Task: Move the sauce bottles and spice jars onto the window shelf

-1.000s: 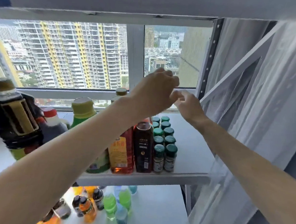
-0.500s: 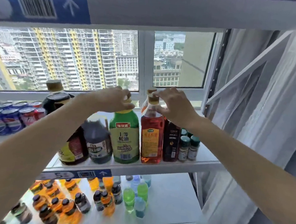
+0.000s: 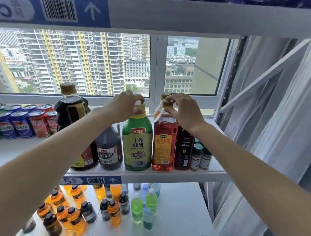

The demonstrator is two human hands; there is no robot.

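While both arms reach forward over the middle shelf [image 3: 165, 174], each hand takes a bottle by its top. The left hand [image 3: 126, 104] has its fingers [image 3: 137, 110] curled around the yellow cap of the green oyster sauce bottle [image 3: 137, 144], which stands upright at the front edge of the shelf. The right hand [image 3: 183, 112] pinches the tan cap of the red cooking wine bottle [image 3: 164, 142], just beside the green one and touching it. Behind this cap a second similar cap shows, but I cannot tell which bottle it belongs to.

To the right of the red bottle stands a dark bottle [image 3: 184, 151], and next to it the small spice jars [image 3: 200, 158] with green lids, near the shelf's right end. To the left of the green bottle there is a dark vinegar jug [image 3: 108, 149] and a big soy sauce bottle [image 3: 72, 110], partly hidden by the left arm. Farther left stand soda cans [image 3: 21, 123] in blue, red and green. On the lower shelf [image 3: 177, 211] are many small drink bottles [image 3: 74, 211], orange, green and blue. Behind everything is the window [image 3: 72, 62], and a white curtain [image 3: 279, 126] hangs at the right.
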